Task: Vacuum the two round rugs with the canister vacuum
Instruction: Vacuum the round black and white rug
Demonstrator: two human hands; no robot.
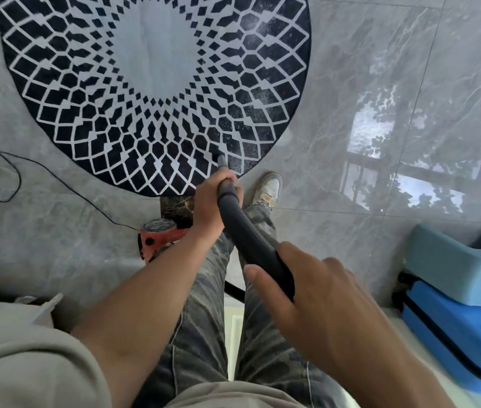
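The round rug [86, 83], black with a white lattice of diamonds around a pale centre, lies flat on the grey marbled floor [351, 83] and fills the upper left of the view, its top cut off by the frame; the narrow grey nozzle [221, 161] touches the pile close to the rug's near right edge; behind it the dark vacuum hose [251, 234] runs back towards the person; the left hand [211, 204] grips the hose just behind the nozzle, fingers curled tight around it and pressed together; the right hand [316, 290] holds the hose nearer the body, thumb lying along one side and fingers wrapped over the other, slightly spread; the red canister vacuum [152, 240] sits on the floor just off the rug's near edge, partly hidden under the left forearm; a thin black cord [56, 178] leads from it across the tiles to the left and forms a loop; a pale shoe [268, 189] stands just beside the rug's rim, below patterned grey trousers [204, 319]; a beige sleeve [27, 348] covers the left upper arm; at the right edge is a blue suitcase [454, 328] with a lighter blue case [451, 269] on top.
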